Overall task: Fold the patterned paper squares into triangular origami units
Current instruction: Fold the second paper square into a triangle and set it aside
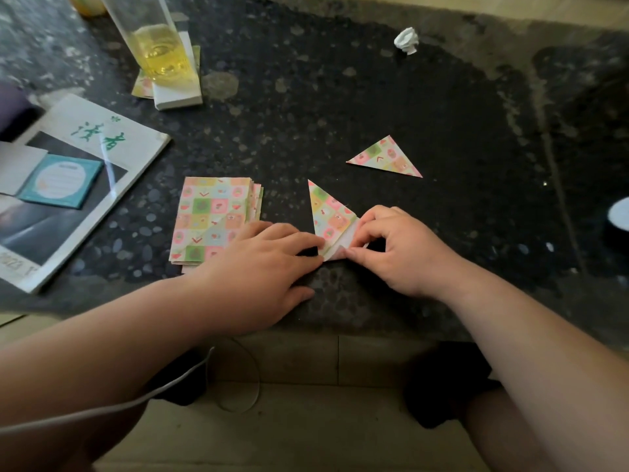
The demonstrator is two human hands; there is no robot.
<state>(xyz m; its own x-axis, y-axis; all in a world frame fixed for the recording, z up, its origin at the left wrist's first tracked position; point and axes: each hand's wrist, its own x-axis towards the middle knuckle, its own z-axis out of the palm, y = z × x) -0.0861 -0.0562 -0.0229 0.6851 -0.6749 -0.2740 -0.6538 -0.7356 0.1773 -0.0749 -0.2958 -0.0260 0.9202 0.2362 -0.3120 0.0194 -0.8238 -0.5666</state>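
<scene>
A partly folded patterned paper (pixel 329 216) lies on the dark stone table, its point aimed away from me and its white underside showing at the near edge. My left hand (pixel 269 264) lies flat with straight fingers pressing the paper's near left corner. My right hand (pixel 398 247) pinches the white flap at the paper's near right. A finished patterned triangle (pixel 386 158) rests farther back on the right. A stack of patterned paper squares (pixel 211 216) sits to the left, partly under my left hand.
A magazine (pixel 78 178) with a teal notepad (pixel 61 180) on it lies at the left. A tall glass of yellow liquid (pixel 160 46) stands on a white block at the back left. A crumpled white paper (pixel 406 40) sits at the back. The table's near edge (pixel 340 332) is below my wrists.
</scene>
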